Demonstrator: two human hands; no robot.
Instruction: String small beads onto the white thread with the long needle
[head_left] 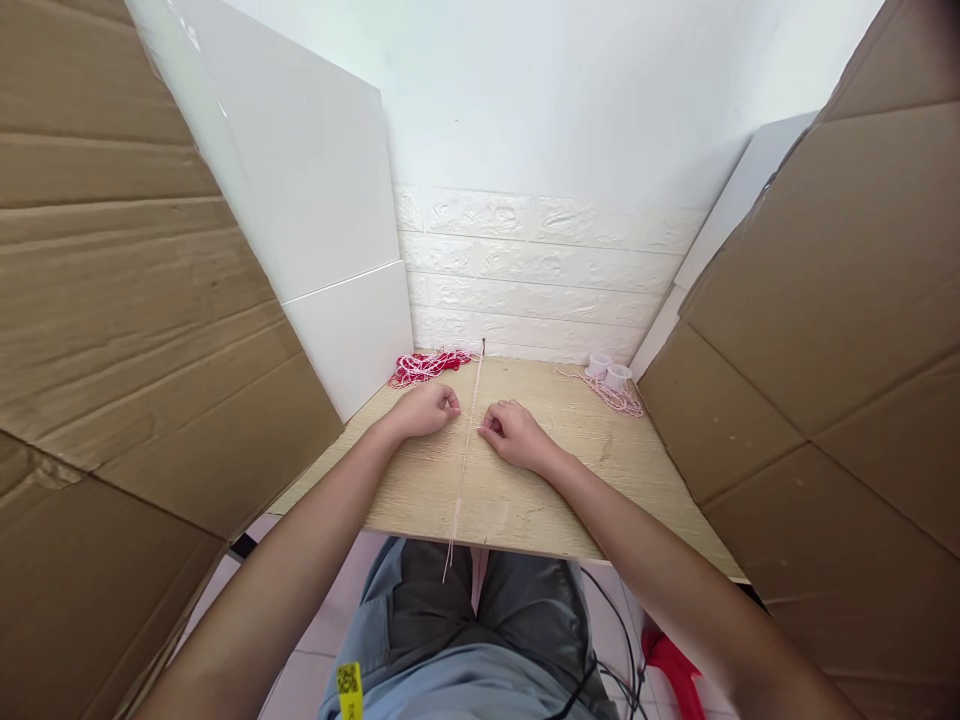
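Two bare hands rest on one light wooden table (525,500), close to each other near its middle. The left hand (426,410) is curled, with its fingertips pinched together toward the right. The right hand (514,435) is also curled, and its fingertips are pinched toward the left. Between them runs one pale cord (466,450), made of a few thin strands that I cannot count. It goes straight from one small dark pin (484,345) at the far edge of the table, passes between the two hands, and hangs over the near edge above the person's lap. Both hands seem to pinch a very fine thread that crosses this cord, but the thread is too thin to see clearly.

At the far left of the table lies one heap of red and white cords (426,366). At the far right there are two small clear cups (609,370), standing just beside each other, and one loose bundle of pink cords (616,396) touching them in front.

Two big cardboard sheets, one on each side, stand around the table, and white panels lean behind them.
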